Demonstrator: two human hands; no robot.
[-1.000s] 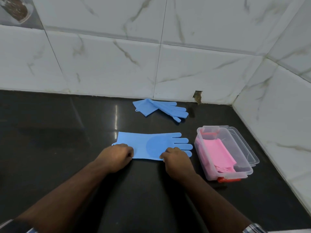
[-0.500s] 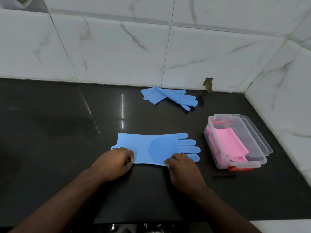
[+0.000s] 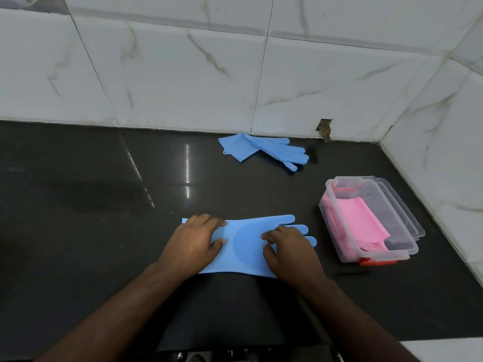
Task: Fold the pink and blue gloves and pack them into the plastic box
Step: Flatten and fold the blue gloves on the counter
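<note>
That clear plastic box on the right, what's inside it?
The plastic box holds folded pink gloves, lying along its left side; the right part of its floor looks bare. How many pink gloves are stacked there cannot be told, as the top layer covers whatever lies beneath.

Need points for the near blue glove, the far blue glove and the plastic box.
near blue glove (image 3: 244,241): head view, round palm patch.
far blue glove (image 3: 236,145): head view, cuff end.
plastic box (image 3: 347,253): head view, near left wall.

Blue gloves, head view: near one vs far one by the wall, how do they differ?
The near blue glove lies flat with fingers spread; the far blue glove is folded lengthwise, bristles showing. The left hand and right hand press the near one; the far one lies untouched. Both are blue, fingers pointing right, outside the plastic box.
</note>
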